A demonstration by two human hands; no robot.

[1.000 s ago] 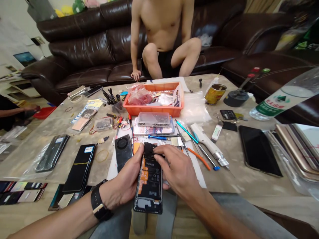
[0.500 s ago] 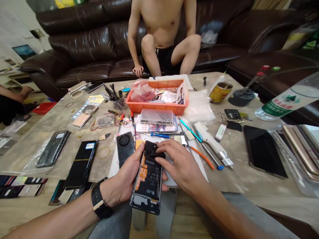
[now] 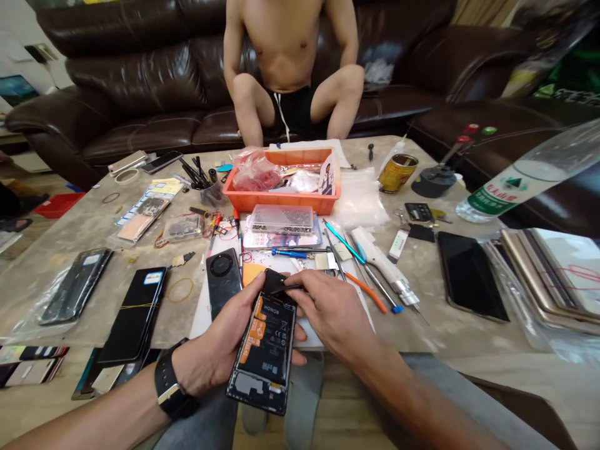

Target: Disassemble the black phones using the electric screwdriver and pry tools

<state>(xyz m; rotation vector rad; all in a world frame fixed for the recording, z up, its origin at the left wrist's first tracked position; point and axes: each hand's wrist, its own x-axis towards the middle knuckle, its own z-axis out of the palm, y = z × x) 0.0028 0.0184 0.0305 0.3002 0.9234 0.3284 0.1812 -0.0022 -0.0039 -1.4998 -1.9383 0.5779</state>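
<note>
Okay, opened phone (image 3: 268, 342) is in our curled left hand (image 3: 227, 332), 8 o'clock from our right hand (image 3: 332, 307), which pinches a dark piece (image 3: 294, 287).

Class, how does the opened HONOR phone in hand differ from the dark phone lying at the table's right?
The opened phone shows its battery and orange parts; the dark phone shows a glossy black face. The opened phone is held by the left hand; the dark phone lies on the table. Both are oblong.
</note>
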